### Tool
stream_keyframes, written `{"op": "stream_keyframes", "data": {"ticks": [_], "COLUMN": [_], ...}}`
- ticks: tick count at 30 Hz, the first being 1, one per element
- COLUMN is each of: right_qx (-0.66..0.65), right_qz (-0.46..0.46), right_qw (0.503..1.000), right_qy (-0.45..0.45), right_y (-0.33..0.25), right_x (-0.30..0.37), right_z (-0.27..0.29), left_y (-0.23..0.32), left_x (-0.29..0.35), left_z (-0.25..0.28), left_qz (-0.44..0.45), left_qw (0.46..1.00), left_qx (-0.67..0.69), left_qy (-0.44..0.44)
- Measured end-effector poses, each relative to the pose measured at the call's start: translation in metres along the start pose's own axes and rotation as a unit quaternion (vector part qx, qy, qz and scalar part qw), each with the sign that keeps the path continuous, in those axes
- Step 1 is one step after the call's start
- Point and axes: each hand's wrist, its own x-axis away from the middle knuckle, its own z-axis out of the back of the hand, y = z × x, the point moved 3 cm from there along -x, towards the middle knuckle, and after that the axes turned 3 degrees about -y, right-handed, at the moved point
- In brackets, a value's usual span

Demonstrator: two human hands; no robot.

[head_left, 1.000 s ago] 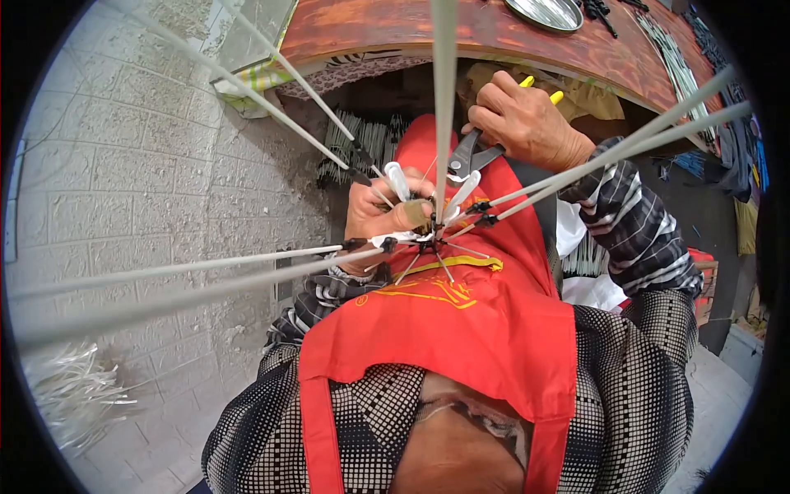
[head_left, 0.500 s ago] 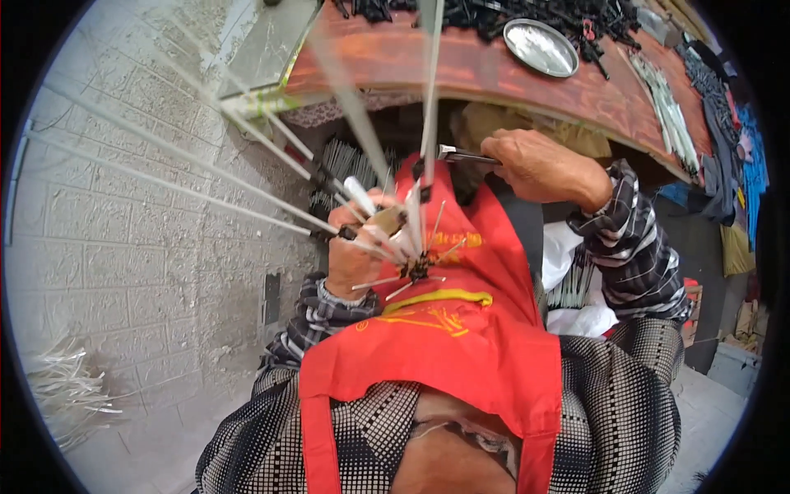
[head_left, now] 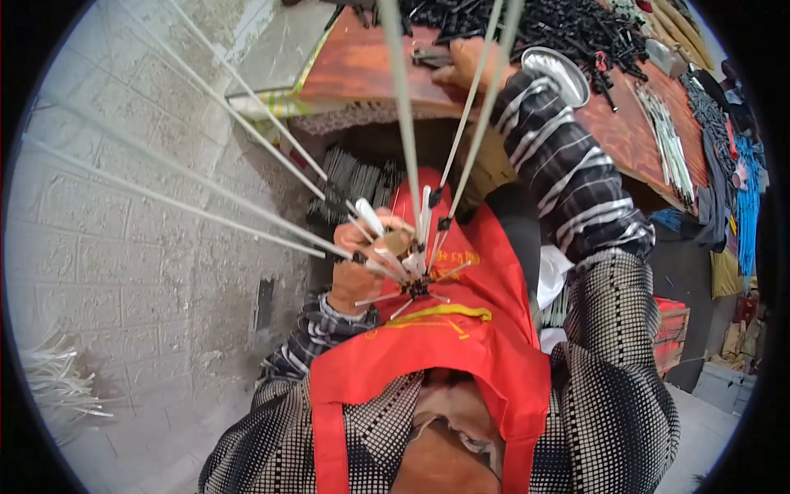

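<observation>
My left hand (head_left: pixel 355 265) is closed around an umbrella frame (head_left: pixel 418 288) above my lap. Its long pale ribs spread away from me and to the left, with black joints along them, and a dark hub with short thin rods sits at the near end. Out on the red-brown table (head_left: pixel 362 62), my right hand (head_left: pixel 471 64) grips pliers (head_left: pixel 433 56), whose metal jaws point left, low over the tabletop. Next to that hand lies a heap of small black parts (head_left: pixel 527 25). The palm side of both hands is hidden.
A round silver dish (head_left: pixel 564 76) stands right of my right forearm. Farther right are pale rods (head_left: pixel 665 140) and blue strips (head_left: pixel 747 206). Bundled grey rods (head_left: pixel 354 177) stand under the table edge. A brick-patterned wall (head_left: pixel 115 247) closes off the left; white strips (head_left: pixel 66 383) lie at lower left.
My right hand has moved from beside the frame, forward and left onto the table, still with the pliers. The left hand keeps the frame, whose ribs have swung slightly.
</observation>
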Motion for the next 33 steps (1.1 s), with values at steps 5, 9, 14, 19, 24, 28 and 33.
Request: {"op": "stream_keyframes", "data": {"ticks": [5,9,14,19,24,28,33], "right_qx": [-0.121,-0.493,-0.662,-0.839,-0.844,-0.834,-0.842], "right_qz": [0.139,0.212,0.194,0.054,0.045,0.032,0.048], "right_qw": [0.977,0.809,0.706,0.532,0.531,0.549,0.529], "right_qy": [0.106,-0.239,-0.158,-0.101,-0.057,-0.039,-0.093], "right_y": [-0.018,-0.036,-0.082,-0.110,-0.103,-0.105,-0.102], "right_x": [0.045,0.144,0.200,0.210,0.208,0.210,0.213], "right_z": [0.007,-0.026,-0.057,-0.070,-0.084,-0.088,-0.080], "left_y": [0.004,0.000,-0.001,-0.005,-0.002,-0.003,0.004], "left_x": [-0.005,-0.010,-0.016,-0.007,-0.001,0.004,0.005], "left_z": [0.006,0.007,0.003,-0.002,-0.014,-0.025,-0.026], "left_qz": [0.006,0.005,0.057,0.061,0.032,0.009,0.051], "left_qw": [1.000,0.994,0.988,0.983,0.987,0.994,0.981], "left_qx": [0.001,-0.021,-0.032,-0.090,-0.085,-0.096,-0.179], "left_qy": [0.023,0.111,0.140,0.150,0.135,0.054,0.050]}}
